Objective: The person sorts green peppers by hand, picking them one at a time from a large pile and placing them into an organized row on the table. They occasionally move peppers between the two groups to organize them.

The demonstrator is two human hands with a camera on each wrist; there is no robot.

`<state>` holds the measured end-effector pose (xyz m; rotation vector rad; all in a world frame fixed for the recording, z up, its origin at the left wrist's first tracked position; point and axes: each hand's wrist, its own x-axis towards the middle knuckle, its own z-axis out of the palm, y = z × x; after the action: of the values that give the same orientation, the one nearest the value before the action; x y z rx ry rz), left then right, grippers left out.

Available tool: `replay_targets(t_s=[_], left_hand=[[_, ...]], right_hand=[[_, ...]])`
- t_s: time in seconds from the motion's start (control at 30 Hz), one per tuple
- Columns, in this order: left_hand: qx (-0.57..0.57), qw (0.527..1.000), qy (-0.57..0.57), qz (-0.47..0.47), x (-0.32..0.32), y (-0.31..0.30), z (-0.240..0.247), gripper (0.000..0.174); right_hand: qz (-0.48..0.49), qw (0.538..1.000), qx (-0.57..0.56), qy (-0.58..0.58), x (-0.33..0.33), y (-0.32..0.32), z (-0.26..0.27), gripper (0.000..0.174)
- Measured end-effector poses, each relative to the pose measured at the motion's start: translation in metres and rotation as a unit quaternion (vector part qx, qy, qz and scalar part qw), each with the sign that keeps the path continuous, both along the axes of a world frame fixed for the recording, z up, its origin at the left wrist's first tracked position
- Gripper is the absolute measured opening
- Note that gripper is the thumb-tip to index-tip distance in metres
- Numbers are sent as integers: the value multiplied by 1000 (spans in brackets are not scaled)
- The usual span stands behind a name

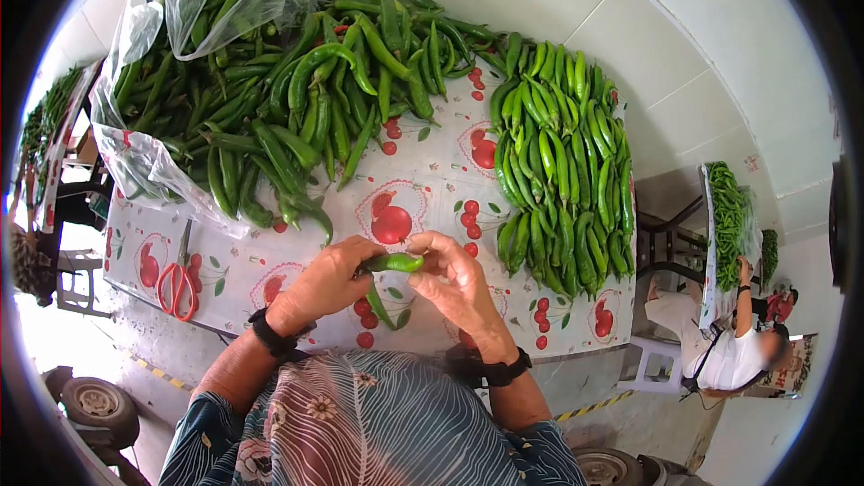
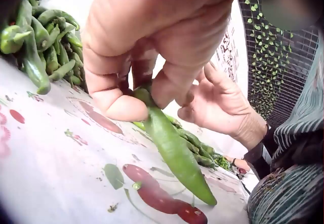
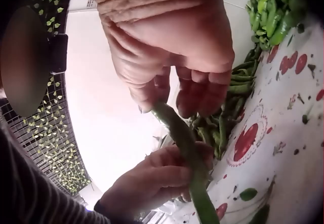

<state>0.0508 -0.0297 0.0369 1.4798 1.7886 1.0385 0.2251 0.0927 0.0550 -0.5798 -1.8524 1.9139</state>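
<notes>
In the lower middle of the head view, a green pepper [image 1: 394, 263] is held above the near part of the table [image 1: 243, 247]. It is gripped at one end by the curled fingers of the left hand [image 1: 328, 281], and its other end is pinched between the thumb and fingers of the right hand [image 1: 456, 286]. A second pepper [image 1: 380, 308] is seen slanting down from under the left hand; whether it is gripped too cannot be told from the head view.

The table is covered with a cloth printed with red fruit. At its upper left, loose peppers [image 1: 315, 99] are heaped, partly inside a clear plastic bag [image 1: 148, 157]. At the right, sorted peppers [image 1: 562, 166] are laid side by side in rows. Red-handled scissors [image 1: 178, 288] are placed at the left, below the bag. At the right edge of the frame, a person in white [image 1: 733, 351] is seen beside another pepper-covered table [image 1: 706, 292].
</notes>
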Motion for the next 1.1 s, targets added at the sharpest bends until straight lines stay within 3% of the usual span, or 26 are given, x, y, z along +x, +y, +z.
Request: replay_targets(t_s=[0.1, 0.2, 0.37, 0.57, 0.63, 0.9, 1.03, 1.1], left_hand=[[24, 999, 15, -15, 0, 1, -7, 35], [-9, 1000, -8, -16, 1, 2, 0, 38], [-17, 998, -49, 46, -3, -3, -12, 32], [-47, 996, -45, 58, -12, -13, -28, 26], [-66, 995, -51, 59, -12, -11, -27, 23], [-61, 996, -34, 50, -13, -12, -30, 20], [-60, 997, -30, 47, -13, -12, -29, 18], [-58, 997, -28, 48, -13, -13, -32, 18]], right_hand=[[34, 984, 170, 34, 4, 6, 2, 32], [-29, 995, 92, 40, 6, 4, -10, 27], [-222, 973, 18, 63, 21, 29, 3, 23], [-355, 928, 112, 9, 63, 79, 27, 28], [-371, 915, 154, 49, 72, 95, 34, 27], [-313, 882, 301, -181, 66, 145, 49, 31], [-344, 814, 406, -232, 38, 172, 37, 27], [-300, 787, 440, -312, 29, 181, 35, 25]])
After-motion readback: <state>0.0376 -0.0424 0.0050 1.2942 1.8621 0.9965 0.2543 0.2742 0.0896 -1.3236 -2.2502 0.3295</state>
